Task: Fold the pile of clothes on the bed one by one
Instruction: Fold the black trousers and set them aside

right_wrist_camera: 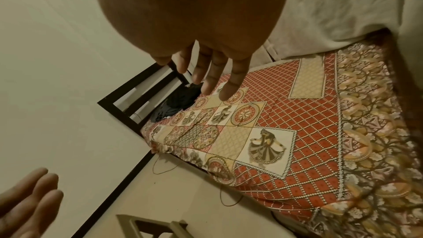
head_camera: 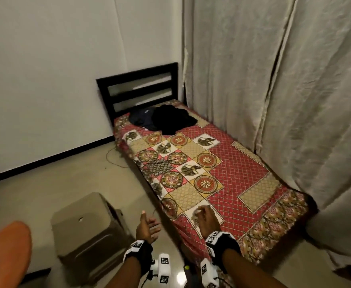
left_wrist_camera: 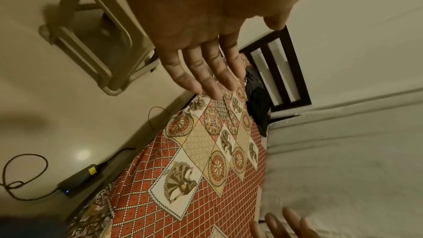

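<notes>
A pile of dark clothes (head_camera: 164, 119) lies at the far end of the bed (head_camera: 232, 163), close to the black headboard (head_camera: 139, 90); the same heap shows as the dark clothes (left_wrist_camera: 257, 100) in the left wrist view and the dark clothes (right_wrist_camera: 176, 104) in the right wrist view. My left hand (head_camera: 147, 224) hovers over the floor beside the bed's near corner, fingers straight, holding nothing. My right hand (head_camera: 204, 218) hangs above the bedspread's near edge, fingers loosely spread and empty. Both hands are far from the clothes.
A beige plastic stool (head_camera: 89, 229) stands on the floor left of my hands. Pale curtains (head_camera: 284, 90) hang along the bed's right side. A power brick with cable (left_wrist_camera: 77, 180) lies on the floor by the bed. An orange object (head_camera: 6, 252) sits at bottom left.
</notes>
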